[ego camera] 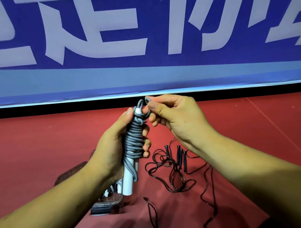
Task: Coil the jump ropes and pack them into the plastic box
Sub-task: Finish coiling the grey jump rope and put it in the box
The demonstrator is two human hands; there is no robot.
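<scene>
Item 1, nearest: one clear plastic box (107, 202) on the red floor (37, 144), partly hidden under my left forearm. Something white lies inside; I cannot count it.

Item 2: black jump ropes (172, 174), loose and tangled on the floor just right of the box. I count four black handles (178, 157), so probably two ropes. None is coiled or packed yet.

Item 3: one grey jump rope (133, 139), held above the floor and wound tightly round its two white handles (127, 183).
- Left hand (112, 147): fingers (146, 144) and thumb curled round the bundle.
- Right hand (176, 118): thumb and fingertips (152, 106) pinching the rope's end loop at the bundle's top.

Item 4, farthest: one blue banner (141, 68) with pale lettering.

Risks:
- If the pinched loop slips before it is tucked, the springy wraps could unwind.
- A slack left grip would let the handles slide out.
- Lowering the bundle to the box may snag the black tangle.
</scene>
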